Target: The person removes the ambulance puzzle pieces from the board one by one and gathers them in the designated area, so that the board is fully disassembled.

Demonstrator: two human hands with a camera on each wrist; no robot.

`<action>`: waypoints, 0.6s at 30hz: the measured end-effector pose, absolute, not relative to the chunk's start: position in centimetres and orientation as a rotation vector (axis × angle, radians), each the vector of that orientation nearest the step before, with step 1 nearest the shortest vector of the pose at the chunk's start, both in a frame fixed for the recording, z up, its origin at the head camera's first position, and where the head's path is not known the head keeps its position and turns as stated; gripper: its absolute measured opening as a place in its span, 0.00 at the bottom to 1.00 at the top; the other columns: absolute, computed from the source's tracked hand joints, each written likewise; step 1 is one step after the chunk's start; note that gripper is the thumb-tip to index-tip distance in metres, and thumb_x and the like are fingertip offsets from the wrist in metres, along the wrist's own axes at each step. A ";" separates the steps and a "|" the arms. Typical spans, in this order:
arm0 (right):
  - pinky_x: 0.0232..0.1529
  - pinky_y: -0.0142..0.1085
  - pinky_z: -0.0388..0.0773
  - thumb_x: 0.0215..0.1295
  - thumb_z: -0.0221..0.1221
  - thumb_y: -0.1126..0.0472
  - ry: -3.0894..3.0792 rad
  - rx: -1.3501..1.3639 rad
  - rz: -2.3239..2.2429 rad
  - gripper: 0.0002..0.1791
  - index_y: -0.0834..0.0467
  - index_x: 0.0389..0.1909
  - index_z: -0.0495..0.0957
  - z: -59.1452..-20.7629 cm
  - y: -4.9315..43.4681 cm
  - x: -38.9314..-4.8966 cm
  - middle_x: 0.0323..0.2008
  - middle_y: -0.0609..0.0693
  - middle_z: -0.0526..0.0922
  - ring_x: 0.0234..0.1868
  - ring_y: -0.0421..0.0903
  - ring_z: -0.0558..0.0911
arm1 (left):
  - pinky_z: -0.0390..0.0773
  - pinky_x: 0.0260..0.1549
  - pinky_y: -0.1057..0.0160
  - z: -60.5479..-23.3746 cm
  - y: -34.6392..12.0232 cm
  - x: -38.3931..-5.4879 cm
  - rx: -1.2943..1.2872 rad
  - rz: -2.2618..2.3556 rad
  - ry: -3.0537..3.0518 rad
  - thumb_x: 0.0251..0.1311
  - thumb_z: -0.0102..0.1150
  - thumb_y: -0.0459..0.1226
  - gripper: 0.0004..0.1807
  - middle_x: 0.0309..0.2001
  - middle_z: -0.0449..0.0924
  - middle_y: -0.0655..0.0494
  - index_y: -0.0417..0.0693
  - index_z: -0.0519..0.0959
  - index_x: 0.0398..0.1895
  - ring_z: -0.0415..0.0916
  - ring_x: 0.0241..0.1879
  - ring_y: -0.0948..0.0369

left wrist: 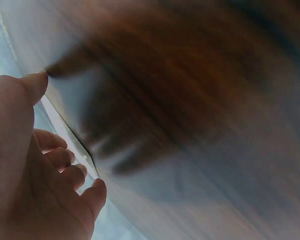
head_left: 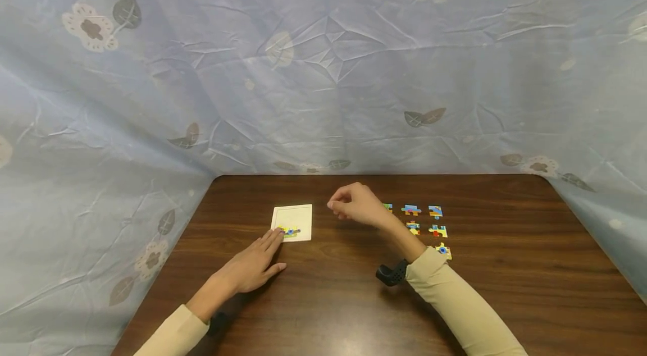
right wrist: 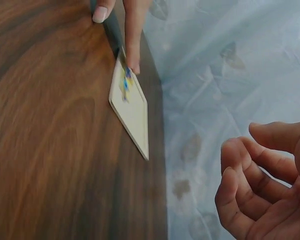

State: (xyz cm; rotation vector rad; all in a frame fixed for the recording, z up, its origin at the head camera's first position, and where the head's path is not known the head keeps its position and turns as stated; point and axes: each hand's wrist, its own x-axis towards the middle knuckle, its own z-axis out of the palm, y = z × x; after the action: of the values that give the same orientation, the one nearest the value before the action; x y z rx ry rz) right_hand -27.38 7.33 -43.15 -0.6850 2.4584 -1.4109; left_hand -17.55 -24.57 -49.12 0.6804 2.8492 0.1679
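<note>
A square white puzzle tray [head_left: 293, 214] lies on the table, with joined colourful puzzle pieces [head_left: 290, 231] along its near edge. My left hand [head_left: 255, 263] rests its extended fingers on the tray's near left corner, at those pieces. They cover part of the pieces. My right hand [head_left: 356, 204] hovers above the table to the right of the tray. In the right wrist view, the right hand [right wrist: 270, 185] has loosely bent fingers, its thumb apart from them, and nothing shows between them. The left wrist view shows the left hand [left wrist: 50, 175] from the palm side.
Several loose puzzle pieces lie right of the tray, among them a blue one [head_left: 411, 210] at the back and a yellow one [head_left: 443, 251] nearest me. My right forearm hides part of this group. A patterned cloth [head_left: 323, 92] hangs behind the brown wooden table [head_left: 333, 311].
</note>
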 end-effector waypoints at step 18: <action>0.36 0.33 0.86 0.73 0.64 0.60 2.418 -0.825 -1.345 0.08 0.60 0.41 0.89 -47.0 0.0 -28.6 0.38 0.56 0.91 0.37 0.56 0.90 | 0.60 0.81 0.39 -49.7 -25.3 -17.7 0.662 0.196 2.818 0.82 0.41 0.57 0.42 0.86 0.44 0.42 0.40 0.49 0.85 0.46 0.86 0.45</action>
State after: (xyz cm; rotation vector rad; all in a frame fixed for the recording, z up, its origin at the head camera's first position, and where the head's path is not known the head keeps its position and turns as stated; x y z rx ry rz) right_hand -28.58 0.02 -47.00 -0.8245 2.4184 -1.3451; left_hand -17.67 -25.30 -49.67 0.6617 2.8182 0.1955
